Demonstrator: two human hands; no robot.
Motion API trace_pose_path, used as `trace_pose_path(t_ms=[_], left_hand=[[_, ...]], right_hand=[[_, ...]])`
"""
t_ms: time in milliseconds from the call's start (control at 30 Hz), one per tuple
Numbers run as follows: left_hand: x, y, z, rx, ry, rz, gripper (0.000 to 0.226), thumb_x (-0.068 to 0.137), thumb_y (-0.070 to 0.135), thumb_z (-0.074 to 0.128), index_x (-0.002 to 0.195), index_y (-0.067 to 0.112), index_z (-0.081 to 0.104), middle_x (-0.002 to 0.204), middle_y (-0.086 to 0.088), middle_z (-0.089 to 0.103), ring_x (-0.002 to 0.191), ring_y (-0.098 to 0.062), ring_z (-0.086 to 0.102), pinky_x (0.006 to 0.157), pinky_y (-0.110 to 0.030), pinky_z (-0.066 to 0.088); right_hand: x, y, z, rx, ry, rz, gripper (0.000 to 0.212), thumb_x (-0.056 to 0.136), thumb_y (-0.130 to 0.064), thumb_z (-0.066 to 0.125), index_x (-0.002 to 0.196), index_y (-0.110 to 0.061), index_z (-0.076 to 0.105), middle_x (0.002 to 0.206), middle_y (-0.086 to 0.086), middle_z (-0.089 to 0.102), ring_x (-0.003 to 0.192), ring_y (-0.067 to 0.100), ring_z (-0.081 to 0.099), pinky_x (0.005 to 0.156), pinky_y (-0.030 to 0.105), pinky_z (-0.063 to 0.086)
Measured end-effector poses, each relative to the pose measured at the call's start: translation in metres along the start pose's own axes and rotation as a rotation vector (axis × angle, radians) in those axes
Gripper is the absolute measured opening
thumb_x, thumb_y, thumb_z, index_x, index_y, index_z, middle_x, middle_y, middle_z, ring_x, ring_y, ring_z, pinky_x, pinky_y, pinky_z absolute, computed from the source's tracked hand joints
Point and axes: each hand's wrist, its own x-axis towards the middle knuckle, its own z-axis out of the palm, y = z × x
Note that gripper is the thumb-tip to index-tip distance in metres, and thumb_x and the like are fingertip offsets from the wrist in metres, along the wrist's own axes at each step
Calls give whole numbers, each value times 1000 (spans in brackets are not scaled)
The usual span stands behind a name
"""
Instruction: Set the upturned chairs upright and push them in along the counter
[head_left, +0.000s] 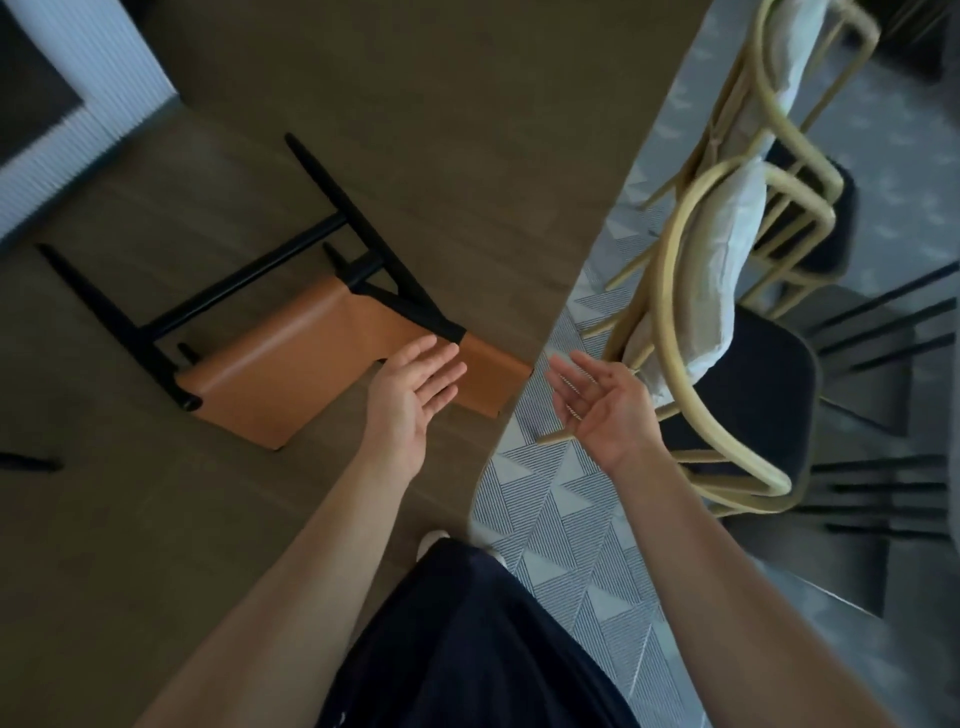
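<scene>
A chair with a tan leather seat and back and black legs lies tipped over on the brown wood floor, legs pointing away to the upper left. My left hand hovers open, palm up, just over the chair's near edge, fingers straight. My right hand is open too, palm up, with fingers loosely bent, above the patterned rug to the right of the chair. Neither hand holds anything.
A grey rug with triangle pattern runs along the right. On it stand two upright chairs with curved yellow wooden frames, black seats and white cushions. A white ribbed panel is at the upper left. A black leg tip shows at the left edge.
</scene>
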Motion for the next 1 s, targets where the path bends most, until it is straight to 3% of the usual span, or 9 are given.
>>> trace_pose_path(t_ms=[467, 633, 800, 1000], left_hand=[[67, -61, 3, -68, 189, -32, 30, 100, 14, 42, 127, 13, 56, 115, -3, 69, 107, -19, 67, 92, -34, 50], [95, -110, 12, -65, 245, 0, 30, 99, 14, 44, 124, 14, 60, 116, 2, 69, 110, -13, 65, 94, -32, 48], [132, -165, 11, -181, 322, -13, 32, 100, 15, 39, 125, 12, 59, 122, -2, 67, 113, -15, 63, 97, -34, 48], [182, -230, -19, -224, 380, -40, 31, 101, 15, 38, 122, 13, 61, 117, 0, 70, 110, -14, 64, 95, -32, 49]], right_hand=[[112, 15, -13, -97, 14, 174, 35, 98, -19, 44, 127, -6, 59, 100, 10, 76, 89, 21, 73, 77, 32, 52], [164, 31, -32, -213, -30, 265, 35, 99, -19, 45, 128, -6, 58, 104, 11, 75, 97, 23, 72, 78, 33, 52], [216, 60, -53, -300, -72, 299, 19, 96, -18, 51, 109, -10, 62, 107, 13, 74, 103, 25, 69, 83, 33, 51], [281, 116, -88, -334, -58, 324, 16, 97, -16, 50, 106, -10, 62, 103, 11, 75, 98, 22, 71, 77, 31, 53]])
